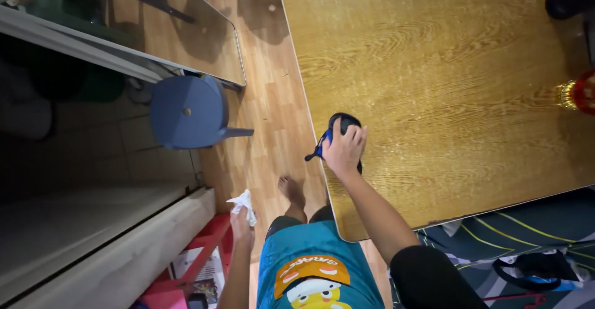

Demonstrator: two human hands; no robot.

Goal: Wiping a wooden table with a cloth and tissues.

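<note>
Black-and-blue rounded object (pixel 339 129) sits under the right hand's (pixel 344 149) closed grip at the wooden table (pixel 446 73) edge, while the left hand (pixel 240 221) pinches crumpled white tissue (pixel 243 202).

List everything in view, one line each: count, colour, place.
wooden table: one, yellow-brown, upper right.
black and blue object: one, at the table's left edge, under the right hand.
white crumpled tissue: one, in the left hand.
blue chair: one, on the floor left of the table.
red shelf: one, lower left.
dark bag: one, black with blue, lower right.
right hand: on the black and blue object.
left hand: gripping the tissue.
bare foot: one, on the wood floor.
</note>
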